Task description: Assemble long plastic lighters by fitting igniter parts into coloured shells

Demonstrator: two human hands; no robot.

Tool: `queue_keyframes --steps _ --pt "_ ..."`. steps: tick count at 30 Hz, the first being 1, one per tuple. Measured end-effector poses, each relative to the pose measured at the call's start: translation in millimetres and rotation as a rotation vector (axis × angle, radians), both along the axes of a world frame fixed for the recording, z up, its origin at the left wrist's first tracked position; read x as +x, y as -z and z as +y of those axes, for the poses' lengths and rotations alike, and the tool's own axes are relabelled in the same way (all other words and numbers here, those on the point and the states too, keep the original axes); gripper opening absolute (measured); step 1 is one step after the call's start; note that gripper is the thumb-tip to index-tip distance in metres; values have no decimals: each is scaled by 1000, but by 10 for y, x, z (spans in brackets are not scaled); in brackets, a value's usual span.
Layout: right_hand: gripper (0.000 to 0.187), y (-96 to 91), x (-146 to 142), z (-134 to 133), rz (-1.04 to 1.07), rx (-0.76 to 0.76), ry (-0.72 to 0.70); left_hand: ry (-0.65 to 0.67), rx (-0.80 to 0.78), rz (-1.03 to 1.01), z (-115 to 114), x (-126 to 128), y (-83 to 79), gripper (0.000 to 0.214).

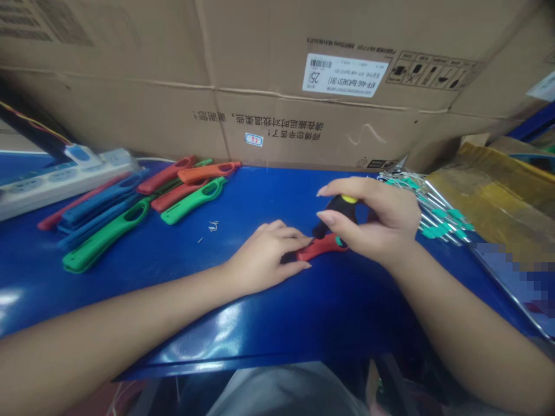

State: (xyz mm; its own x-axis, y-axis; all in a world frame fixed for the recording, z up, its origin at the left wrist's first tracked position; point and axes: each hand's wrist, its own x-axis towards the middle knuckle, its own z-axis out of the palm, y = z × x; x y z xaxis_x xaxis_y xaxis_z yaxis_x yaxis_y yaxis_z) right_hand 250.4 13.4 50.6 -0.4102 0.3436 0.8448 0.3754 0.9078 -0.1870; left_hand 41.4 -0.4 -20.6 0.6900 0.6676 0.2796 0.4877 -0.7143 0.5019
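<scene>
Left hand (266,254) pinches a red lighter casing (319,247) on the bench (260,196), right hand (384,216) grips a black screwdriver (340,207) over it; screws (213,226) and coloured casings (100,240) lie left, metal rods (441,214) right, cardboard (260,75) behind

Beyond the left hand (269,251), a bare lane of desk (277,196) runs back to the cardboard (260,69), which blocks farther reach. Coloured handles (97,245) and a power strip (47,184) crowd the left, with small metal pins (213,226) nearer. The black tool (337,207) in the right hand (385,216) obstructs access above the red handle (318,248); green-sleeved rods (436,231) clutter the right. Open desk lies between the forearms.
</scene>
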Motion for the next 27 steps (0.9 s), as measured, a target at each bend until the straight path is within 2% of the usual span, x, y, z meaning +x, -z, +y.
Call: queue_keyframes --steps 2,5,6,7,9,11,12,14,17,19,21,24,27 --pt "21 1 -13 -22 -40 -35 -69 0 1 2 2 4 -5 27" --pt "33 -10 -41 -79 -64 -311 -182 0 3 4 4 7 -11 24" --pt "31 -15 -48 -96 -64 -337 -191 -2 4 3 3 8 -11 23" --pt "28 -20 -53 -108 -66 -296 -183 -6 7 1 1 10 -10 21" --pt "23 -34 -52 -120 -112 -98 -110 -13 12 -3 -5 15 -7 18" --pt "26 -56 -38 -124 -208 78 -38 -22 20 -9 -13 18 -4 16" --pt "27 -69 -31 -126 -245 116 -26 -24 25 -12 -16 19 -3 17" --pt "25 -95 -27 -133 -254 88 -67 -23 32 -13 -18 17 -1 18" --pt "29 -110 -57 -141 -140 -118 -169 -12 35 -9 -14 8 6 21" --pt "25 -92 -88 -134 -56 -189 -182 -13 37 -8 -11 3 12 21" --pt "20 -62 -110 -119 3 -128 -155 -15 38 -7 -11 1 15 20" --pt "13 -35 -106 -99 -28 53 -83 -17 40 -4 -16 4 13 20" --pt "19 -50 -87 -102 -114 121 -72 -26 44 -4 -18 7 6 20"
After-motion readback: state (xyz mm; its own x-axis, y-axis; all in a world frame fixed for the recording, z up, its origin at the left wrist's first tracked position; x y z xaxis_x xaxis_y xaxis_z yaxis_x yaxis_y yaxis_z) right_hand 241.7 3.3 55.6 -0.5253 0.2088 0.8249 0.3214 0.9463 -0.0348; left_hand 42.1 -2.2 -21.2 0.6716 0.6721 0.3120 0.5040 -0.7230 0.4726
